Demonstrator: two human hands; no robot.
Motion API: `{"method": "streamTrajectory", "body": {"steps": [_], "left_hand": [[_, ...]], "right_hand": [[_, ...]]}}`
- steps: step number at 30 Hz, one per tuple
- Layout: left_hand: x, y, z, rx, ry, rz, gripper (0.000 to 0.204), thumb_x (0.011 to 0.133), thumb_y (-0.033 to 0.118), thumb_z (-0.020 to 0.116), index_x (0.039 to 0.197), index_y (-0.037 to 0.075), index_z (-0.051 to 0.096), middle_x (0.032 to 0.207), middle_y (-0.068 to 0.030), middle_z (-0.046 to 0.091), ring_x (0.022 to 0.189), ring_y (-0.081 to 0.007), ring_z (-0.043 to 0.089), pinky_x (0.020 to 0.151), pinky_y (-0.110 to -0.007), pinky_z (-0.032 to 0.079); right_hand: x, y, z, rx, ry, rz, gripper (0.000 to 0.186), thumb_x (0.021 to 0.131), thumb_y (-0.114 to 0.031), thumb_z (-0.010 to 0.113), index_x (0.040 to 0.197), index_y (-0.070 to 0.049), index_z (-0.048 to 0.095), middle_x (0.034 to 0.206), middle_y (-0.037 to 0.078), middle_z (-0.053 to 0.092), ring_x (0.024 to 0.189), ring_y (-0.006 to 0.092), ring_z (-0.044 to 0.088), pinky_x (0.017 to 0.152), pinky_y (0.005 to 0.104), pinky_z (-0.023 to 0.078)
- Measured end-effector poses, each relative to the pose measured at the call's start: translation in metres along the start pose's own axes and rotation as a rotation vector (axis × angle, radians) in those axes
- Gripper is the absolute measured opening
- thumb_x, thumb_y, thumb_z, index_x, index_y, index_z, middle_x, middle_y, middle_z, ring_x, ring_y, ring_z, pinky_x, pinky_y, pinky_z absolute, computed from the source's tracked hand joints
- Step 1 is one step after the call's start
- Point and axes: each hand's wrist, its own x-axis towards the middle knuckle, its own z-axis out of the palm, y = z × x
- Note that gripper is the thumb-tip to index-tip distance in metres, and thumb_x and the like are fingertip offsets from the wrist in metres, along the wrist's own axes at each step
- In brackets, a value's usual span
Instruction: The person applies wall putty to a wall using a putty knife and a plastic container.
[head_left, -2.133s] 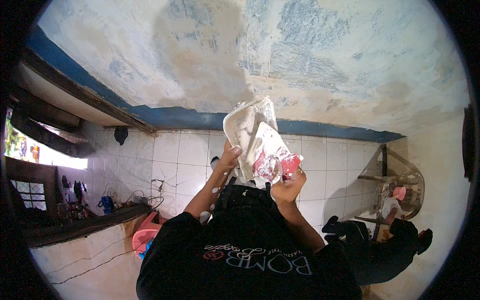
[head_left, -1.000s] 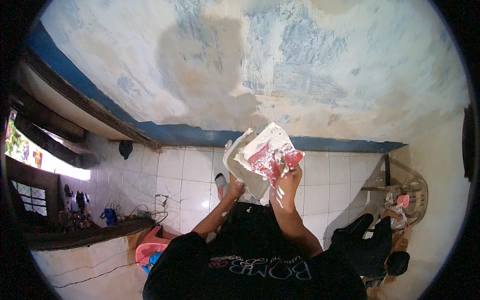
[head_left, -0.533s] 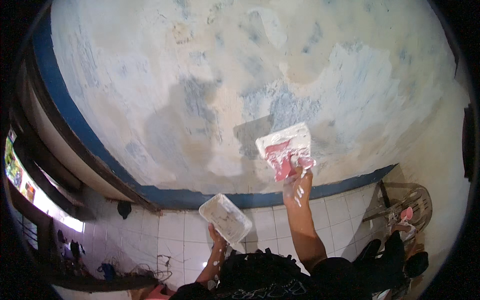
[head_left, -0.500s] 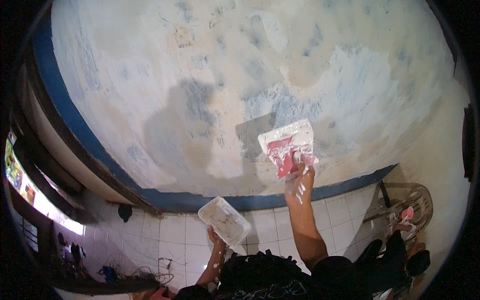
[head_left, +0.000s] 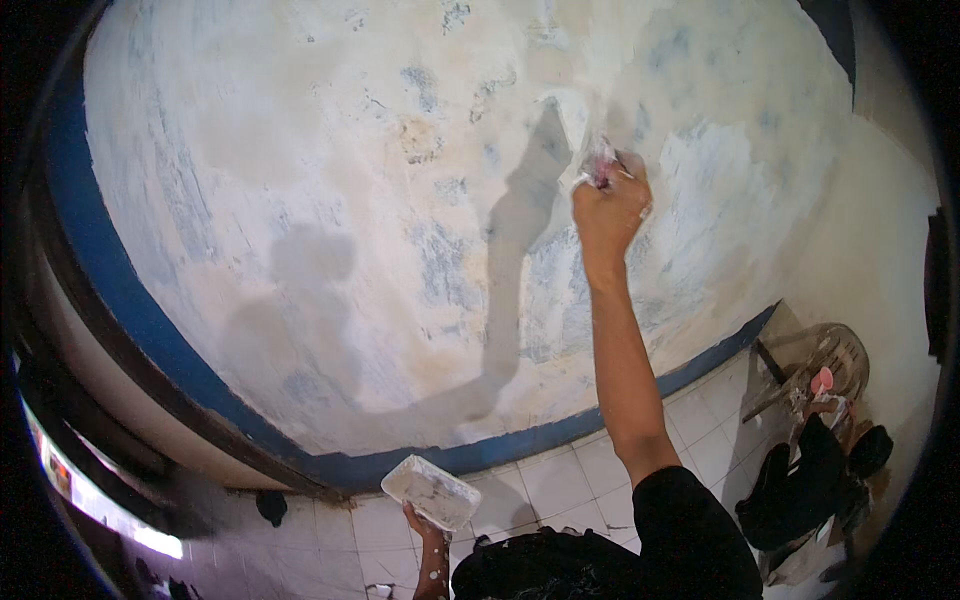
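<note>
My right hand reaches up to the wall with its fingers closed around a putty-smeared pink spreader. The spreader is up against the wall or very near it, seen almost edge-on, and my knuckles hide part of it. A fresh white streak shows beside it on the patchy white and blue-grey surface. Low down, my left hand grips a shallow rectangular white tray by its near edge. Smeared putty coats the inside of the tray. White spots dot my left forearm.
A blue band borders the wall's foot and left side. White tiles cover the floor. At the right, another person in dark clothes crouches by a chair with a pink cup. A dark wooden frame runs along the left.
My right hand has swept upward along the wall with the spreader, which has turned from face-on to edge-on. My left hand with the tray sits slightly lower in the picture.
</note>
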Motion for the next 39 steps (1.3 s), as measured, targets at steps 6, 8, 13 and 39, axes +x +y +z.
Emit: {"method": "streamTrajectory", "body": {"steps": [6, 8, 13, 39], "left_hand": [[0.037, 0.044, -0.022, -0.004, 0.020, -0.061, 0.068, 0.080, 0.055, 0.043, 0.134, 0.013, 0.034, 0.127, -0.0130, 0.045, 0.112, -0.0341, 0.046, 0.093, -0.052, 0.038], [0.047, 0.058, -0.028, 0.014, -0.024, -0.039, 0.071, 0.078, 0.056, 0.045, 0.134, 0.014, 0.033, 0.127, -0.0138, 0.045, 0.112, -0.0358, 0.046, 0.091, -0.055, 0.038], [0.057, 0.083, -0.033, 0.082, -0.071, 0.019, 0.069, 0.082, 0.056, 0.037, 0.135, 0.012, 0.032, 0.132, -0.0127, 0.041, 0.115, -0.0325, 0.045, 0.095, -0.048, 0.038], [0.050, 0.101, -0.033, 0.168, -0.064, -0.113, 0.072, 0.081, 0.058, 0.040, 0.136, 0.013, 0.032, 0.133, -0.0118, 0.039, 0.119, -0.0328, 0.039, 0.098, -0.049, 0.032]], "right_hand": [[-0.032, -0.047, 0.081, -0.223, 0.074, -0.206, 0.027, 0.059, -0.002, 0.060, 0.086, -0.001, 0.068, 0.082, 0.013, 0.057, 0.071, 0.0270, 0.056, 0.058, 0.0355, 0.045], [-0.049, -0.047, 0.108, -0.237, 0.068, -0.310, 0.032, 0.056, -0.003, 0.061, 0.088, -0.004, 0.068, 0.083, 0.013, 0.055, 0.071, 0.0275, 0.055, 0.057, 0.0359, 0.045], [-0.097, -0.064, 0.128, -0.161, -0.191, -0.282, 0.038, 0.052, -0.005, 0.063, 0.090, -0.005, 0.068, 0.081, 0.011, 0.054, 0.072, 0.0274, 0.055, 0.055, 0.0369, 0.046], [-0.091, -0.094, 0.141, -0.326, -0.189, -0.224, 0.020, 0.057, -0.002, 0.061, 0.075, 0.006, 0.060, 0.089, 0.024, 0.056, 0.075, 0.0349, 0.059, 0.062, 0.0423, 0.048]]}}
